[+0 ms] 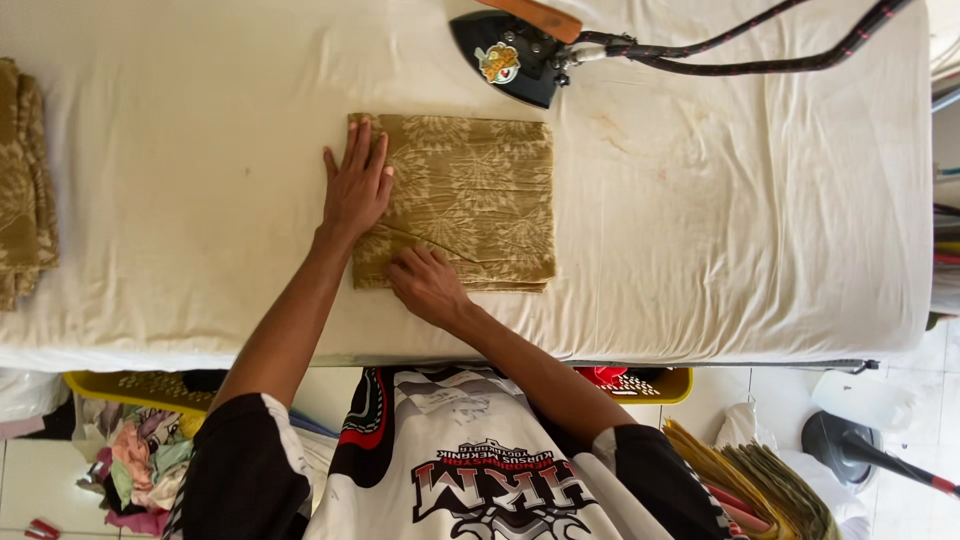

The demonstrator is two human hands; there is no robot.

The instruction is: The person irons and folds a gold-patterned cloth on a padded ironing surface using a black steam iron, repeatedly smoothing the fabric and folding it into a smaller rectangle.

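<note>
A folded olive-brown cloth with a pale leaf pattern (480,195) lies in the middle of the cream-covered ironing table (750,230). My left hand (356,185) rests flat on the cloth's left edge, fingers spread and pointing away from me. My right hand (426,283) presses down on the cloth's near left part, over a diagonal fold line, fingers bent. Neither hand holds anything. A black iron with a wooden handle (512,45) stands beyond the cloth's far right corner, apart from both hands.
The iron's red-and-black cord (760,45) runs off to the upper right. A stack of similar patterned cloth (22,180) sits at the table's left edge. Below the table are a yellow basket of clothes (140,400), folded fabric (760,480) and a fan base (845,440).
</note>
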